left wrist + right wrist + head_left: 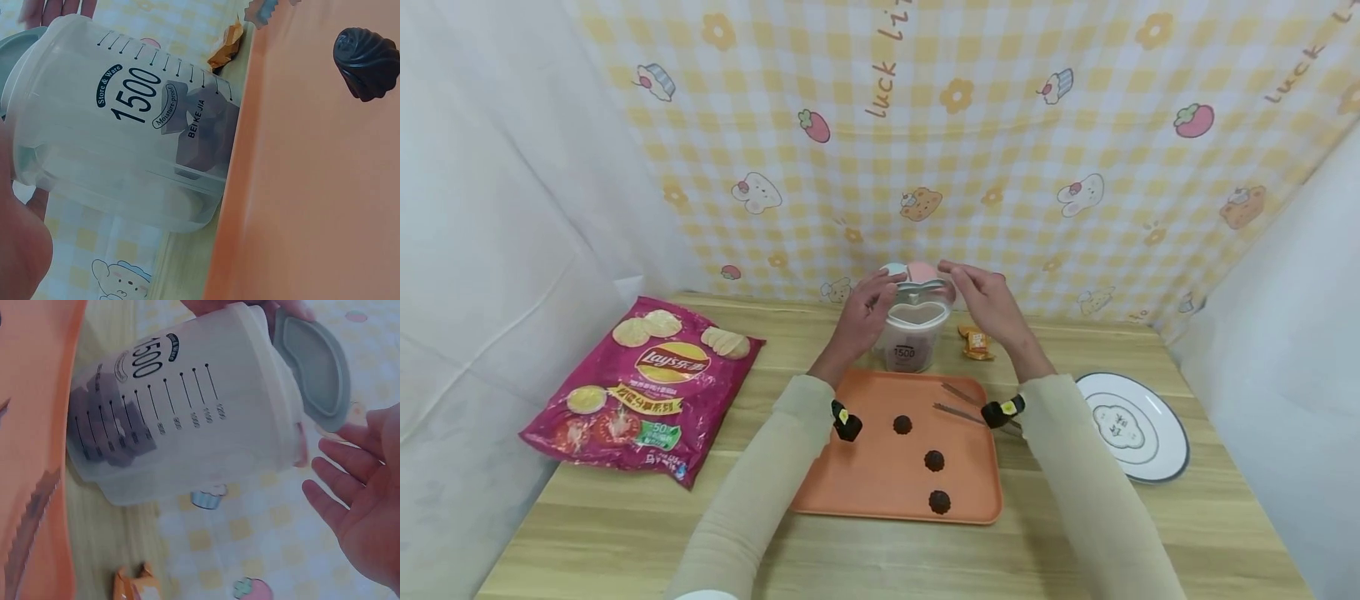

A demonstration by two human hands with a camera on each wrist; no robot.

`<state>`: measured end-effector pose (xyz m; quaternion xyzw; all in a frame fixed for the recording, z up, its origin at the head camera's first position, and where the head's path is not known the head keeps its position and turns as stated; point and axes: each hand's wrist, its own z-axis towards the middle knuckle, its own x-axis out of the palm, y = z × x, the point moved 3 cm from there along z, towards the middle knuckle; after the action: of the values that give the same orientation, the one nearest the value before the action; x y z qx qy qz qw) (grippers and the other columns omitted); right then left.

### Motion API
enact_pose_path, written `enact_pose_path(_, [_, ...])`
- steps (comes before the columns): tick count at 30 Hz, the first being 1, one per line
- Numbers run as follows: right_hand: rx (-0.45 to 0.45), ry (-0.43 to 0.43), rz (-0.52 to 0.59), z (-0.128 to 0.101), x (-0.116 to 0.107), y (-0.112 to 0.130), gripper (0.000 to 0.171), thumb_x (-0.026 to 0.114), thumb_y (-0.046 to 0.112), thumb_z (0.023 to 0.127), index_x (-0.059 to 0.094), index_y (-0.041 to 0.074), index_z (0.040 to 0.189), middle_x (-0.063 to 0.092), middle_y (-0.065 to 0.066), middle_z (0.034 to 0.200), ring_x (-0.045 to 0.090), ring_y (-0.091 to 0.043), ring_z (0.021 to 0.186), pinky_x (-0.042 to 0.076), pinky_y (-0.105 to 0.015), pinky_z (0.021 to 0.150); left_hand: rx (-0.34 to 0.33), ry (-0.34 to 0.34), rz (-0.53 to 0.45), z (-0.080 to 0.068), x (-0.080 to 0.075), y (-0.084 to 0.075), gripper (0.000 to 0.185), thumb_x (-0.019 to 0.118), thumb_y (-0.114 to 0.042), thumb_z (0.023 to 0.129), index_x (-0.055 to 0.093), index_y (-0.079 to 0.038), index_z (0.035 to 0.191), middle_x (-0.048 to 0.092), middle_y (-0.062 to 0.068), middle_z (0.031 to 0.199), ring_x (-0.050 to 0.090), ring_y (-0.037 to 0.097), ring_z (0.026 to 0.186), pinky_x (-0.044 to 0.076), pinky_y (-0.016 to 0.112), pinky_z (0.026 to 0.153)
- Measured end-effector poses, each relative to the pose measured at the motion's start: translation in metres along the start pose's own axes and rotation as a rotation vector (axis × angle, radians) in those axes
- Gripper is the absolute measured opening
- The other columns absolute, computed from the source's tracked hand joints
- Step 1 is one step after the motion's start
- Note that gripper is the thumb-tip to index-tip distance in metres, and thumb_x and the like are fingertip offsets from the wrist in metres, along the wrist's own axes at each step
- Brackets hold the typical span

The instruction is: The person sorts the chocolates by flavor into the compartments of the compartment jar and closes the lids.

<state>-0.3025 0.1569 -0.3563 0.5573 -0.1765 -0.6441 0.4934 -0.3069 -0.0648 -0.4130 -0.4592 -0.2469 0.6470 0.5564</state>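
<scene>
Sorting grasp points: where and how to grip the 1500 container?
Likely high on the container, walls gripped from left and right: it stands upright with room at both sides; the tray crowds its front base; raised lid flaps may swing.

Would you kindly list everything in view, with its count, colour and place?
table: one, pale wood, below
tray: one, orange, mid-table
chocolates: three, dark brown, on tray
tongs: one, grey, partly over tray
canister: one, clear, behind tray
lid: one, green and pink, atop canister
pieces: several, purplish, inside canister
chip bag: one, magenta, left of tray
packet: at least one, orange, right of canister
plate: one, white, table's right side
cloth: one, yellow-and-white, behind table
sheets: two, white, either side
sleeves: two, beige, over table
wrist cameras: two, black, at cuffs
left hand: one, bare, at lid
right hand: one, bare, at lid
</scene>
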Motion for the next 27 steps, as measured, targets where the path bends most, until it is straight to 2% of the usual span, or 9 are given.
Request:
enact_pose_path(1, [0.045,0.001,0.035,0.003,0.003,-0.002,0.045,0.042,0.035,0.113,0.067,0.006,0.137,0.072,-0.013,0.12,0.068,-0.015,0.1,0.046,-0.042,0.103,-0.003,0.001,0.004,0.0,0.0,0.0,0.036,0.047,-0.024,0.112,0.066,-0.007,0.137,0.059,0.003,0.146,0.034,0.014,0.147,0.044,0.04,0.108])
enact_pose_path(2, [0.089,0.004,0.077,0.006,0.005,-0.005,0.046,0.043,0.038,0.112,0.068,0.007,0.136,0.066,-0.008,0.135,0.064,-0.017,0.117,0.044,-0.043,0.107,-0.007,-0.001,0.01,0.0,0.0,-0.001,0.037,0.047,-0.025,0.112,0.066,-0.007,0.137,0.059,0.004,0.146,0.034,0.015,0.147,0.044,0.041,0.108])
enact_pose_path(3, [0.124,0.006,0.112,0.008,0.008,-0.007,0.047,0.044,0.04,0.112,0.069,0.008,0.134,0.063,-0.006,0.141,0.056,-0.018,0.13,0.04,-0.043,0.112,-0.007,-0.001,0.01,0.0,0.0,-0.001,0.037,0.047,-0.025,0.112,0.066,-0.007,0.138,0.058,0.004,0.146,0.034,0.015,0.147,0.044,0.041,0.108])
enact_pose_path(7, [0.171,0.019,0.164,0.012,0.015,-0.01,0.049,0.043,0.041,0.112,0.07,0.006,0.131,0.063,-0.006,0.141,0.057,-0.023,0.13,0.039,-0.041,0.113,-0.01,-0.002,0.002,-0.001,0.0,-0.003,0.038,0.044,-0.026,0.113,0.066,-0.007,0.138,0.057,0.007,0.148,0.034,0.016,0.147,0.04,0.043,0.111])
enact_pose_path(11, [0.105,0.025,0.129,0.011,0.016,-0.013,0.05,0.04,0.04,0.113,0.073,0.005,0.127,0.063,-0.006,0.14,0.046,-0.017,0.141,0.031,-0.04,0.118,-0.011,0.002,0.002,-0.001,0.0,-0.002,0.04,0.042,-0.028,0.113,0.066,-0.008,0.138,0.056,0.006,0.149,0.034,0.015,0.147,0.038,0.044,0.113])
enact_pose_path(15, [0.049,0.066,0.139,0.006,0.017,-0.019,0.046,0.044,0.037,0.112,0.074,0.004,0.125,0.058,-0.002,0.147,0.037,-0.012,0.146,0.026,-0.042,0.12,0.015,0.025,0.008,0.0,0.0,0.0,0.039,0.043,-0.029,0.113,0.073,-0.008,0.127,0.058,0.0,0.147,0.032,0.013,0.148,0.032,0.046,0.116])
enact_pose_path(20, [0.011,0.111,0.21,-0.001,0.019,-0.026,0.036,0.056,0.029,0.109,0.072,0.005,0.13,0.049,0.003,0.155,0.029,-0.012,0.15,0.027,-0.044,0.12,0.061,0.066,-0.006,-0.001,-0.002,0.001,0.03,0.053,-0.025,0.109,0.077,-0.01,0.119,0.058,-0.003,0.147,0.029,0.014,0.149,0.02,0.049,0.121])
enact_pose_path(23, [-0.017,0.12,0.234,-0.002,0.02,-0.028,0.035,0.057,0.025,0.108,0.07,0.003,0.132,0.047,0.001,0.157,0.026,-0.019,0.153,0.026,-0.043,0.12,0.094,0.079,0.002,-0.002,-0.002,0.001,0.026,0.061,-0.023,0.105,0.077,-0.009,0.121,0.058,-0.001,0.148,0.029,0.016,0.149,0.018,0.05,0.121])
enact_pose_path(27, [-0.018,0.12,0.235,-0.002,0.021,-0.029,0.034,0.057,0.024,0.108,0.069,0.003,0.133,0.045,-0.001,0.158,0.024,-0.02,0.153,0.023,-0.043,0.122,0.126,0.085,0.026,-0.003,-0.003,-0.001,0.027,0.064,-0.023,0.103,0.076,-0.01,0.124,0.058,0.001,0.148,0.03,0.018,0.149,0.018,0.051,0.121])
